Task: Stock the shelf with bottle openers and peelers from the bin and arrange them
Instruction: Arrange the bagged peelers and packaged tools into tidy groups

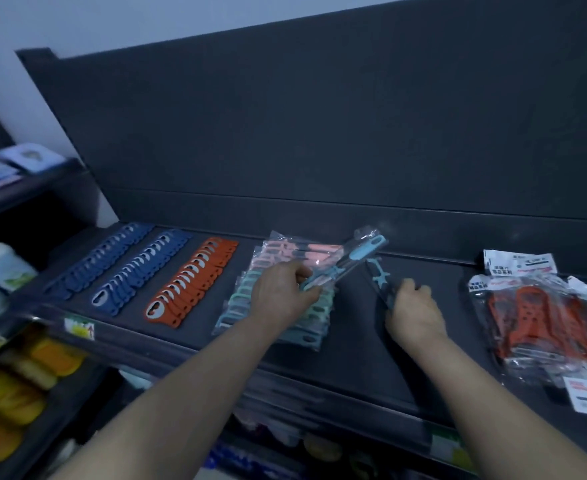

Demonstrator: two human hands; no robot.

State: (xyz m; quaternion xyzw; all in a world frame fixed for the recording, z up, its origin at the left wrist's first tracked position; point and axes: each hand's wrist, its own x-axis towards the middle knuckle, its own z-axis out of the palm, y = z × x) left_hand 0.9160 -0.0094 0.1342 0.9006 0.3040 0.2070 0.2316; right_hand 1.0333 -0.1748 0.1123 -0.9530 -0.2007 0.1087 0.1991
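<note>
My left hand [281, 292] pinches a pale blue plastic peeler in a clear sleeve [357, 256] by its near end, thumb under and fingers curled over. The long packet slants up toward the back edge of the dark grey shelf [354, 341]. I hold it by the end so I can see its face and lay it square on the stack of pastel pink, mint and blue sleeved peelers [319, 251]. That stack lies under my wrist at mid-shelf, running from the front edge toward the back.

My right hand [415, 311] is curled round a second pale blue sleeved peeler [378, 277], low over bare shelf just right of that stack. The sleeve is dim and glossy here, so I think it is one packet, not two. One in each hand lets me feed the stack without reaching away.

Toward the left end, two rows of navy blue flat bottle openers [122, 268] and one row of orange flat bottle openers [191, 282] lie overlapped like roof tiles, front edge to back. That saves room and shows each colour. At the right end, a loose heap of red peelers in printed clear packets [541, 317] looks unsorted to me. The bin is out of view.
</note>
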